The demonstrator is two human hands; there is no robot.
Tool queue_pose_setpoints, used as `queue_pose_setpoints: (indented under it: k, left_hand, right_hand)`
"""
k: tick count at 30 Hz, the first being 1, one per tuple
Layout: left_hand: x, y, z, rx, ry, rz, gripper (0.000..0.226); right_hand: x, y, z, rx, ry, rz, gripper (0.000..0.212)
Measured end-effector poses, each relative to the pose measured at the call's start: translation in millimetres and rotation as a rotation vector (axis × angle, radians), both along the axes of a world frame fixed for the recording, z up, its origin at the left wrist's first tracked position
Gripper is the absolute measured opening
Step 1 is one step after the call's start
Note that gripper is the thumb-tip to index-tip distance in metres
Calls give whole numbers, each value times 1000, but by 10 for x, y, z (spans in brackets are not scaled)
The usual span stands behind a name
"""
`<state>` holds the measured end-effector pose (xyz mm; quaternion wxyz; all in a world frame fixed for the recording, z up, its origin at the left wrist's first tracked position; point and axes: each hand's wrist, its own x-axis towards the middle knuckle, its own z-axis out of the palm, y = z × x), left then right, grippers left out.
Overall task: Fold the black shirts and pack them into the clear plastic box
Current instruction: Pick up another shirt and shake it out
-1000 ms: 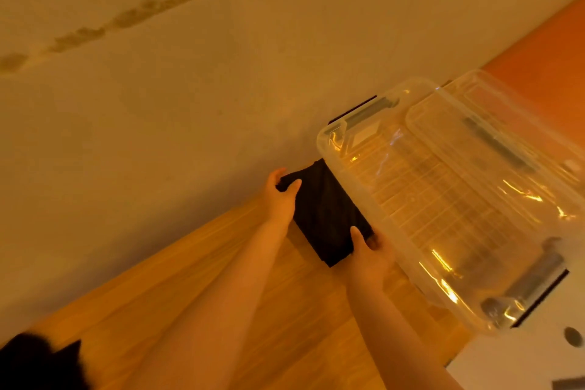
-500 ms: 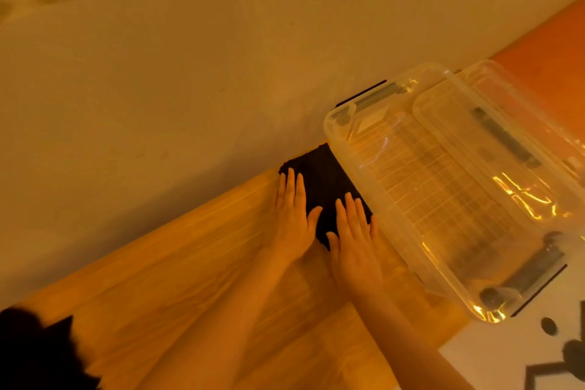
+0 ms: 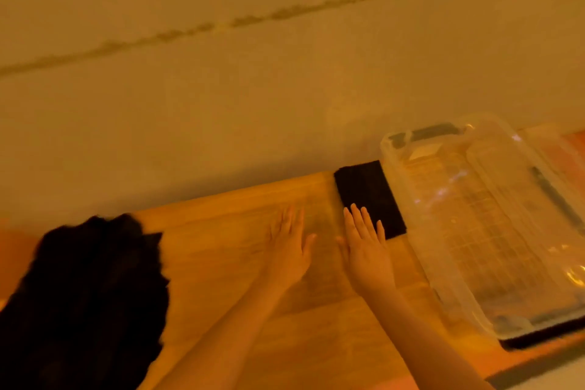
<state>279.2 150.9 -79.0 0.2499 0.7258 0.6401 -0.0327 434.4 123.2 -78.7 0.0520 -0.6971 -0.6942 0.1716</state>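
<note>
The clear plastic box (image 3: 493, 231) on the table (image 3: 221, 279) holds no shirt yet; the unfolded shirts (image 3: 88, 301) wait at left; the folded shirt (image 3: 368, 198) lies beside the box, just released; left hand (image 3: 289, 252) and right hand (image 3: 364, 250) have drawn back, fingers straight, gripping nothing

— Underneath everything?
— Warm-toned wooden table of long planks (image 3: 221, 266), pushed up against a pale wall.
— On the right?
— Clear plastic storage box with dark handles (image 3: 493, 231), sitting flat on the wood, open at the top.
— Just beside that?
— Small black shirt folded into a neat rectangle (image 3: 367, 193), lying flat, touching or nearly touching the box's left wall, far end close to the wall.
— And on the left?
— Loose heap of black shirts, unfolded and rumpled (image 3: 88, 301), well apart from the folded piece, bare planks between.
</note>
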Motion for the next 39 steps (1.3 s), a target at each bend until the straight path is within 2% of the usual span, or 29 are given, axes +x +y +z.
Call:
queue_pose_setpoints:
  k: [2, 4, 6, 8, 9, 11, 12, 14, 17, 19, 21, 24, 28, 31, 33, 35, 39]
  left_hand:
    - [-379, -338, 84, 84, -7, 135, 87]
    - [-765, -710, 161, 169, 49, 226, 94]
    - [-1106, -1054, 264, 133, 154, 306, 91]
    - [-1381, -1301, 370, 128, 241, 394, 82]
    - [-1501, -1384, 429, 141, 274, 427, 74]
    - [-1711, -1530, 453, 141, 303, 483, 64]
    - [-1814, -1588, 462, 158, 297, 514, 68]
    - [-2043, -1675, 475, 210, 273, 584, 79]
    - [-2442, -1731, 474, 231, 218, 678, 87]
    - [-2759, -1763, 450, 231, 181, 739, 90]
    - [-3096, -1793, 378, 248, 164, 781, 87]
    - [-3556, -1816, 242, 204, 144, 821, 69]
    - [-3891, -1781, 88, 181, -147, 893, 60]
    - [-3971, -1806, 58, 303, -338, 1021, 38]
    - [-4028, -1841, 48, 347, -415, 1097, 23]
    - [-4064, -1874, 68, 350, -489, 1149, 17]
    - [-4107, -1880, 119, 289, -617, 1271, 32]
  right_hand:
    - [-249, -45, 56, 5, -4, 124, 97]
    - [-552, -117, 91, -22, -1, 273, 109]
    - [-890, -185, 155, -65, -17, 420, 122]
    - [-1249, -232, 253, -89, -43, 536, 126]
    - [-1427, -267, 314, -93, -41, 579, 118]
    - [-1735, -328, 401, -93, -42, 653, 74]
    - [-1873, -352, 436, -104, -59, 685, 59]
    - [-2123, -392, 489, -99, -75, 751, 57]
    - [-2506, -389, 556, -107, -75, 843, 72]
    - [-2812, -355, 555, -135, -90, 895, 62]
    - [-3134, -339, 562, -142, -71, 937, 61]
    - [-3620, -295, 525, -122, -72, 1021, 61]
    - [-4174, -188, 436, -90, -72, 1117, 62]
    - [-4461, -107, 370, -109, -106, 1182, 63]
    - [-4581, -65, 330, -113, -140, 1201, 55]
    - [-4637, -53, 293, -91, -140, 1174, 41]
    - [-4613, -55, 311, -108, 173, 976, 28]
